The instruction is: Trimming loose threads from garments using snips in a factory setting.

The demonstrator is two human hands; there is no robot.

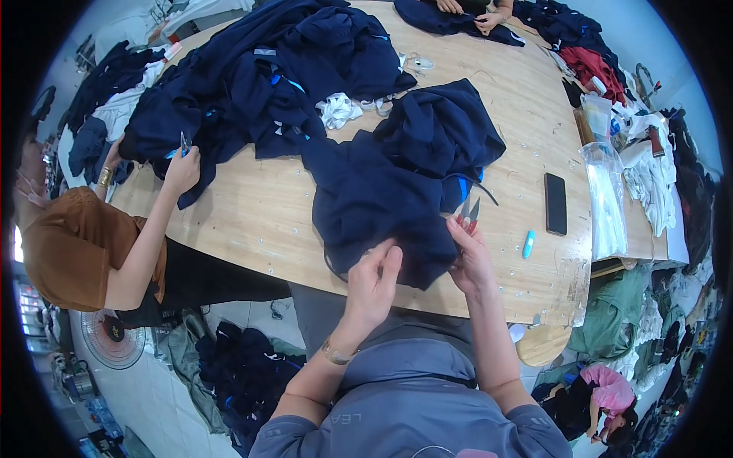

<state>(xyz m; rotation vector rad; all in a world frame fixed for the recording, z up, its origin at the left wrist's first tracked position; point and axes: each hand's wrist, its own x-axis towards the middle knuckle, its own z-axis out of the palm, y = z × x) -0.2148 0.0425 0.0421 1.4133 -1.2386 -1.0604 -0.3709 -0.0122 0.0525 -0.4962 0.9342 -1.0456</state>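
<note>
A dark navy garment, with blue trim and a dark cord, lies bunched on the wooden table in front of me. At its near edge, the fingers of my left hand are closed on the cloth. My right hand grips red-handled thread snips, blades pointing up and away from me. The fingers of that hand also touch the garment's right edge. Folds of cloth partly hide the fingertips of both hands.
A black phone and a light-blue marker lie to the right. Piled navy garments cover the far left, beside white cloth strips. A co-worker's hand holds snips there; another person's hands work at the far edge.
</note>
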